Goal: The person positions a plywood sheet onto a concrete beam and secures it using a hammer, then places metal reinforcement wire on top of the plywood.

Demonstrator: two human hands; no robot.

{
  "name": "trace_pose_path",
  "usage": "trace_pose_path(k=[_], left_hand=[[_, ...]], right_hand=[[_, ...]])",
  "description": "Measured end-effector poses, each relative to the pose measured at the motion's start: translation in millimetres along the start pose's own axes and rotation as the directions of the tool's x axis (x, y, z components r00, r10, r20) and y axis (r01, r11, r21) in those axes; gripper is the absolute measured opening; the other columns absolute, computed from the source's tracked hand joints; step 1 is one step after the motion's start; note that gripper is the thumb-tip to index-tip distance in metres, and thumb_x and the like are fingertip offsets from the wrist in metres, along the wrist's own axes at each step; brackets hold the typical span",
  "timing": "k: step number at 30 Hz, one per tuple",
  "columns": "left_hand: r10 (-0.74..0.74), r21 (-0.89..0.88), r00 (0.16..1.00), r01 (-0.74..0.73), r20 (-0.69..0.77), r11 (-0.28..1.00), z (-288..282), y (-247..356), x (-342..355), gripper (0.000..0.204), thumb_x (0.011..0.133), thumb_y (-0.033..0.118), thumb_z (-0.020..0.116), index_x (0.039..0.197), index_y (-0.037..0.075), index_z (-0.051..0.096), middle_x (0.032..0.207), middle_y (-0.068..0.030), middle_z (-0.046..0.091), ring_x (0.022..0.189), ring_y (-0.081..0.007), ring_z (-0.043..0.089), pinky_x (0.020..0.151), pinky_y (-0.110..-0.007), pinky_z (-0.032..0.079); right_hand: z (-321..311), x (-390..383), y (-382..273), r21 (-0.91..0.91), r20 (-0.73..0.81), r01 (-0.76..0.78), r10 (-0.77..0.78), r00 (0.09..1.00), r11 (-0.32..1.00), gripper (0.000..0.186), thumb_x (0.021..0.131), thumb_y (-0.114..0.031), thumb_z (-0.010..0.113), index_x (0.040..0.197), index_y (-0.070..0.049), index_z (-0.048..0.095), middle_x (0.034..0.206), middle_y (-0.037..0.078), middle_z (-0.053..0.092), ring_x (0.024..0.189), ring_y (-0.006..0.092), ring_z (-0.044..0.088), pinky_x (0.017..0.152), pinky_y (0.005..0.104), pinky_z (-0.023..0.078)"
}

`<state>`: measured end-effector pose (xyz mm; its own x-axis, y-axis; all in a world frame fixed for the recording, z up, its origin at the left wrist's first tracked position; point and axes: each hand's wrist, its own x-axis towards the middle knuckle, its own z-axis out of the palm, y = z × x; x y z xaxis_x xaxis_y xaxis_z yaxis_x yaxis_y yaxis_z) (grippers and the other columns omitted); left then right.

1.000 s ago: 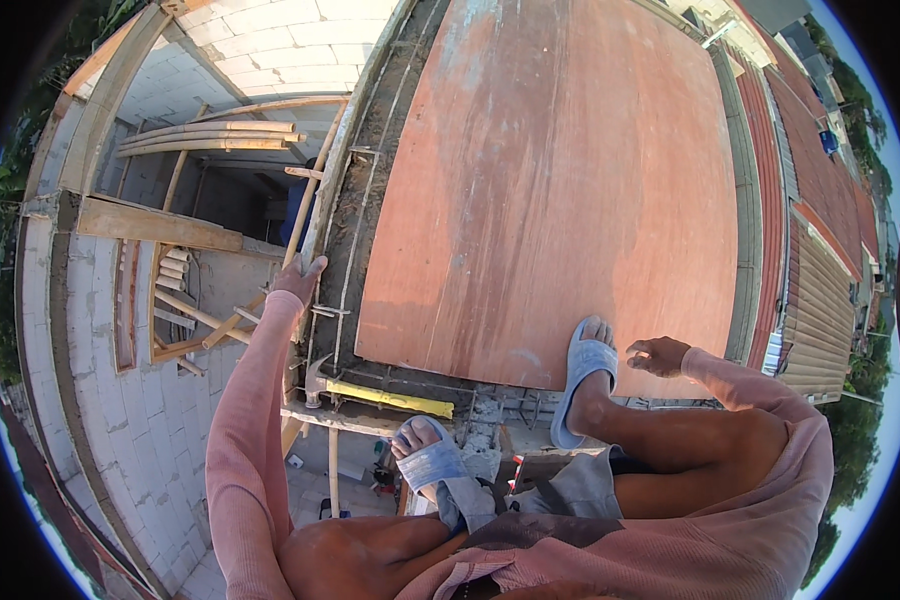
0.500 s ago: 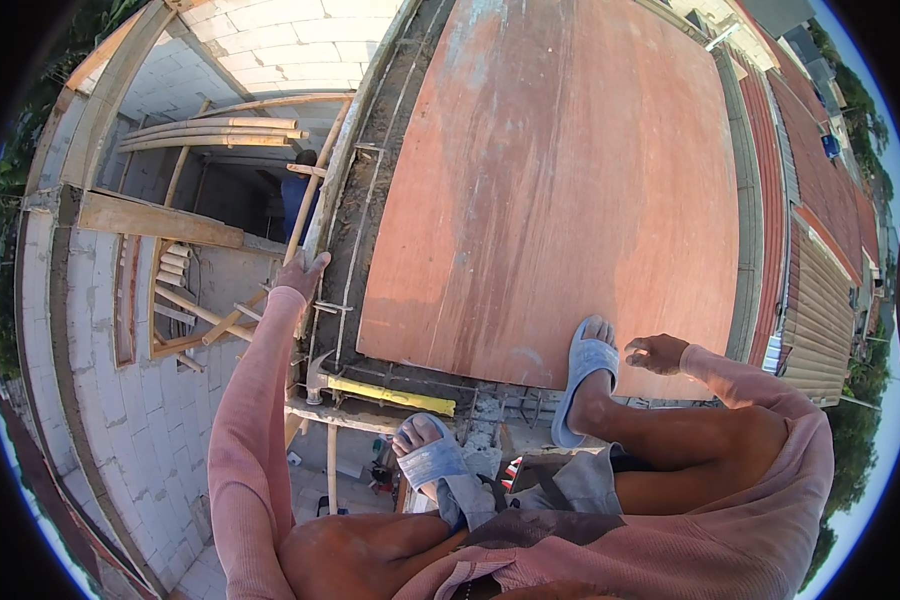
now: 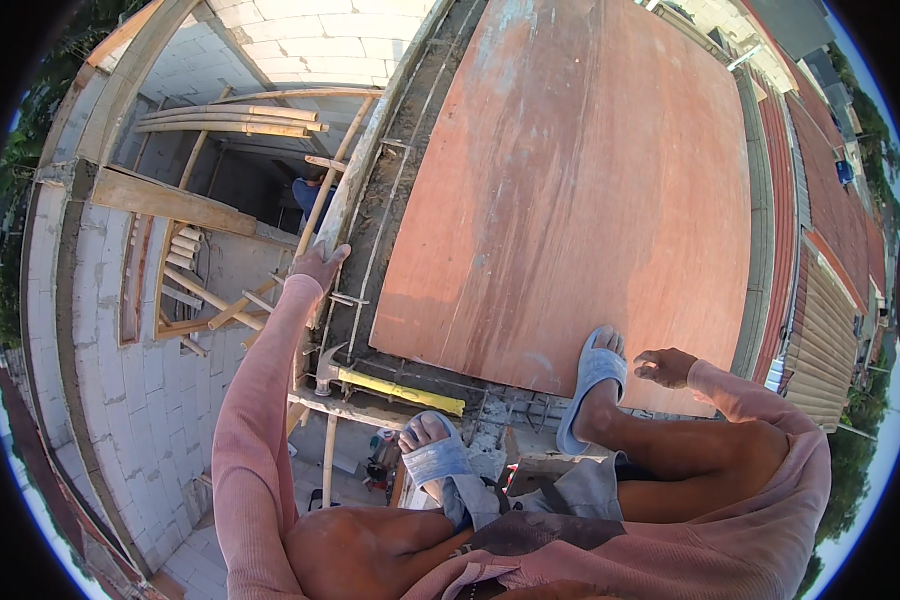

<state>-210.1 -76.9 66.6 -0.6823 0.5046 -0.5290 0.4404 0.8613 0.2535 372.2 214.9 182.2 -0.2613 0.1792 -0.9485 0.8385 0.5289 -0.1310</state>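
My left hand [image 3: 320,267] reaches forward and holds the top edge of the wooden formwork board [image 3: 363,157], its thumb on the inner side and the other fingers partly hidden. A claw hammer [image 3: 395,389] with a yellow handle lies across the corner of the formwork, nearer to me than that hand. My right hand [image 3: 667,367] hangs loosely curled above the large reddish plywood sheet [image 3: 570,200], beside my sandalled right foot [image 3: 592,390]. Nothing shows between its fingers. My left foot [image 3: 432,448] is just behind the hammer's handle end.
Steel bars [image 3: 375,225] run in the trench between board and plywood. Left of the board is a deep drop with bamboo poles [image 3: 225,121], block walls [image 3: 120,420] and another person [image 3: 308,192] below. Corrugated roofs [image 3: 820,340] lie to the right.
The view has shifted slightly, so the scene sits a little further right. My left hand stays on the board, my right hand stays by the foot, and the hammer has not moved.
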Motion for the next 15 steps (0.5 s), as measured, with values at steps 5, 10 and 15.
trace_pose_path(k=[5,10,15], left_hand=[[0.019,-0.025,1.0,-0.02,-0.017,0.999,4,-8,6,0.08,0.088,0.069,0.052,0.134,0.004,0.056,0.124,-0.0265,0.063,0.121,-0.0428,0.056,0.103,-0.047,0.043],[0.031,0.008,0.995,-0.032,0.098,0.999,-1,5,3,0.09,0.091,0.074,0.042,0.145,0.002,0.044,0.135,-0.0285,0.055,0.129,-0.0403,0.051,0.108,-0.046,0.04],[0.017,0.061,0.996,-0.023,0.091,0.998,-3,4,2,0.084,0.093,0.073,0.036,0.143,0.006,0.044,0.131,-0.0259,0.059,0.125,-0.0424,0.054,0.107,-0.052,0.039]], right_hand=[[-4,2,1,-0.041,-0.018,0.03,-0.031,0.999,0.999,0.058,0.098,-0.053,0.051,0.138,-0.011,0.052,0.127,0.019,0.065,0.115,0.0327,0.063,0.098,0.0404,0.049],[-26,-8,-14,-0.014,-0.033,0.012,-0.012,0.999,1.0,0.054,0.098,-0.049,0.052,0.136,-0.01,0.054,0.127,0.017,0.065,0.117,0.0344,0.061,0.101,0.0416,0.047],[-58,-7,-52,0.013,-0.039,0.054,-0.054,0.998,0.998,0.053,0.098,-0.046,0.053,0.137,-0.009,0.053,0.126,0.019,0.065,0.117,0.0344,0.061,0.101,0.0409,0.047]])
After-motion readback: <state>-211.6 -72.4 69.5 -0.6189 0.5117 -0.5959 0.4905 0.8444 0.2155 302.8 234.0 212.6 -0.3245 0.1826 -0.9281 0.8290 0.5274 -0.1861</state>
